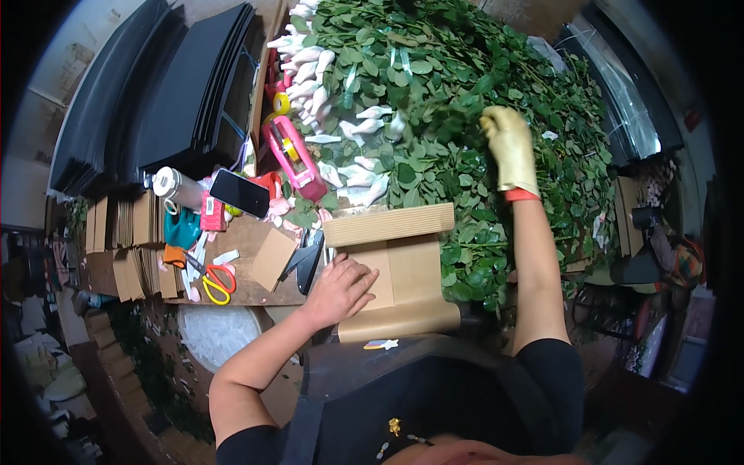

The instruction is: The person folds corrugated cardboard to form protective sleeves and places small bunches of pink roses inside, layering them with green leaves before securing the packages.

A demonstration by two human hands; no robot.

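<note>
right hand, yellow-gloved, fingers closed in the far rose stem pile; left hand spread flat on near brown wrapping paper. risk: thorns snagging, paper slipping.

A cluttered wooden worktable stands beside stacked black sheets.

Gloved right hand's fingertips among leaves
</note>
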